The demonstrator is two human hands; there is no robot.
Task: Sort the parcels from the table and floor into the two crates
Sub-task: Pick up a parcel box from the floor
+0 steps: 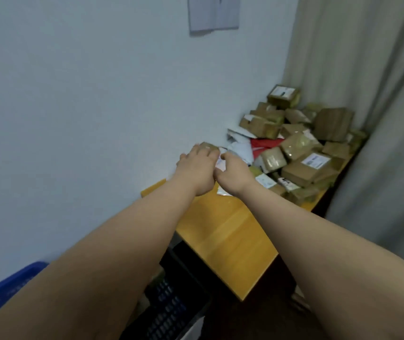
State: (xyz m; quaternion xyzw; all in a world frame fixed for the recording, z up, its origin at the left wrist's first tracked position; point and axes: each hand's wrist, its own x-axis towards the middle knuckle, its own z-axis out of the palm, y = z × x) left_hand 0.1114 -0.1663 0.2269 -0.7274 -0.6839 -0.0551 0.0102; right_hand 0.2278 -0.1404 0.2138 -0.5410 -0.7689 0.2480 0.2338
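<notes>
A heap of brown cardboard parcels (pixel 301 143) and white and red mailer bags (pixel 242 148) covers the far end of the yellow table (pixel 230 236). My left hand (pixel 196 168) lies over a small brown box (pixel 209 146) at the near edge of the heap, by the wall, with its fingers curled onto it. My right hand (pixel 233 173) is right beside it, with fingers bent on a white parcel (pixel 220 164) that is mostly hidden. A blue crate (pixel 7 288) shows at the lower left. A dark crate (pixel 169 303) sits under the table's near end.
A white wall (pixel 85 106) runs along the table's left side, with a paper sheet (pixel 213 13) pinned high up. A grey curtain (pixel 380 119) hangs to the right of the table. The near half of the tabletop is bare wood.
</notes>
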